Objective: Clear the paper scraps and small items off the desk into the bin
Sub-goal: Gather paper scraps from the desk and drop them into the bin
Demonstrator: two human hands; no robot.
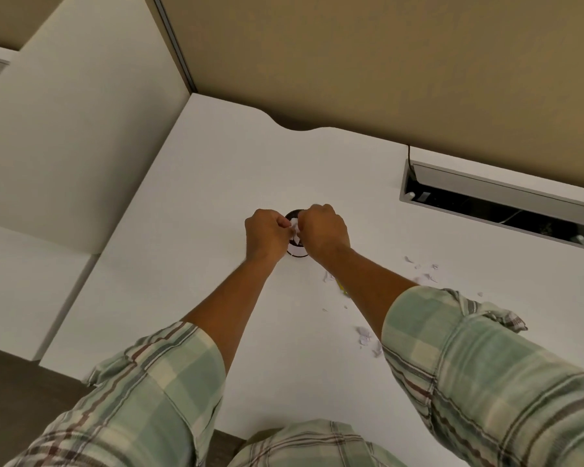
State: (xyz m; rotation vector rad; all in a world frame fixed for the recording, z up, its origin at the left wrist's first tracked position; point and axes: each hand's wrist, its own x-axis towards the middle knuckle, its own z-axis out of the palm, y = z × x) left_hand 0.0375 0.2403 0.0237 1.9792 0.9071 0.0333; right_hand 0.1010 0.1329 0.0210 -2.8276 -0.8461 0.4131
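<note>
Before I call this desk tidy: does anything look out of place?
Yes. Torn paper scraps still litter the white desk right of the right hand, more beside the right sleeve, while both hands hold paper over the small bin.

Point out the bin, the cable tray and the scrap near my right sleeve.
bin point(297, 252): head view, lower front wall.
cable tray point(496, 192): head view, open grey lid.
scrap point(364, 335): head view, its middle.

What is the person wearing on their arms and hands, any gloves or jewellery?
Both hands, left hand and right hand, are bare: no gloves, rings or watch visible. The person wears a loose plaid shirt in pale green and cream with thin dark reddish-brown stripes. The left sleeve and right sleeve are pushed up, leaving the forearms uncovered.
</note>
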